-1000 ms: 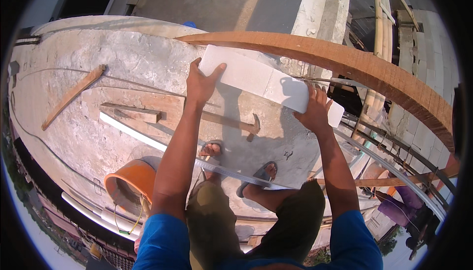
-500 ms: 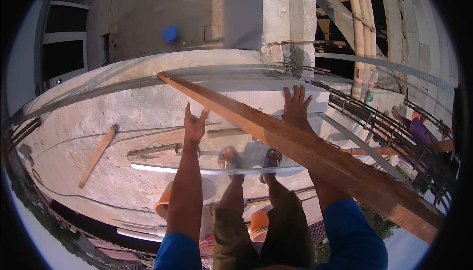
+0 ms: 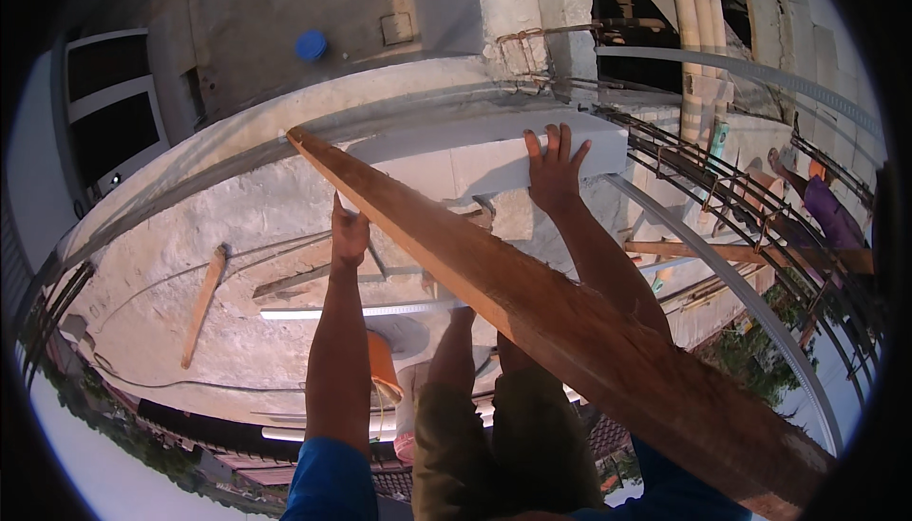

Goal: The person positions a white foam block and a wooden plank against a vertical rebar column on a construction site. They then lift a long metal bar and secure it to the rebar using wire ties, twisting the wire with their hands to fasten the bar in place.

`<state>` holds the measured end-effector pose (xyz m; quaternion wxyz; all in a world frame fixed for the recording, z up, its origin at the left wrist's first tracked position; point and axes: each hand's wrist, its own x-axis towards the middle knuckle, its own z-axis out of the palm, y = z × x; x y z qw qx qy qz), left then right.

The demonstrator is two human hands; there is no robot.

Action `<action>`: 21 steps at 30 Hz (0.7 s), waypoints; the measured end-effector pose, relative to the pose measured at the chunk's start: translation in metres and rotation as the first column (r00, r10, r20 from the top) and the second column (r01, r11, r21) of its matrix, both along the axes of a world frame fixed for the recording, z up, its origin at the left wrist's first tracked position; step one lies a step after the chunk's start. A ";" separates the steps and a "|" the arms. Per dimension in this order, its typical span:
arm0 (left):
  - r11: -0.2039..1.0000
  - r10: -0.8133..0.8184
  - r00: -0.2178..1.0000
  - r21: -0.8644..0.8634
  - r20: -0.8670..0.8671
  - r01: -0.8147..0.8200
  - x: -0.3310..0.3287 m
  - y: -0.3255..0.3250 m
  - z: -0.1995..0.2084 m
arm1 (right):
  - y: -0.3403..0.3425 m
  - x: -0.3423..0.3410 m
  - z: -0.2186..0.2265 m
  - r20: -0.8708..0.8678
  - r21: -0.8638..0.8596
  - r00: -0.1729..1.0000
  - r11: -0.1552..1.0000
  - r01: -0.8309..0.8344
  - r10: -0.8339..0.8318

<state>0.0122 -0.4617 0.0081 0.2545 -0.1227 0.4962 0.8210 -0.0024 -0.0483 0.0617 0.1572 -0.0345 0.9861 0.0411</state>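
Now the beam [image 3: 532,303] crosses the white block [image 3: 489,166] nearer the left hand [image 3: 350,239].

Blue short sleeves [image 3: 329,483], olive shorts [image 3: 454,454]

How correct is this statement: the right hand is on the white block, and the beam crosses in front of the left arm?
The beam crosses in front of the right arm, not the left arm, as the head view shows; the right hand is indeed on the white block.
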 end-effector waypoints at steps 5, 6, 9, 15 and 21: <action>0.953 -0.005 0.971 0.293 -0.239 0.077 -0.015 0.001 0.009 | 0.000 -0.002 0.001 0.095 0.032 0.995 0.999 0.026 -0.029; 0.989 -0.040 0.996 0.140 -0.076 0.051 -0.015 0.001 0.015 | 0.001 -0.003 0.003 0.121 0.017 0.992 0.999 0.043 -0.045; 0.992 0.018 1.000 0.122 0.002 -0.018 -0.012 0.004 0.020 | 0.002 -0.003 0.009 0.176 -0.020 0.981 0.997 0.081 -0.076; 0.995 -0.021 0.998 -0.094 0.055 0.026 -0.020 0.006 0.020 | 0.002 -0.003 0.008 0.158 -0.087 0.984 0.992 0.093 -0.079; 0.960 0.039 0.986 -0.281 0.160 0.007 -0.023 0.007 0.021 | 0.006 0.000 -0.002 0.094 -0.069 0.995 0.996 0.052 -0.046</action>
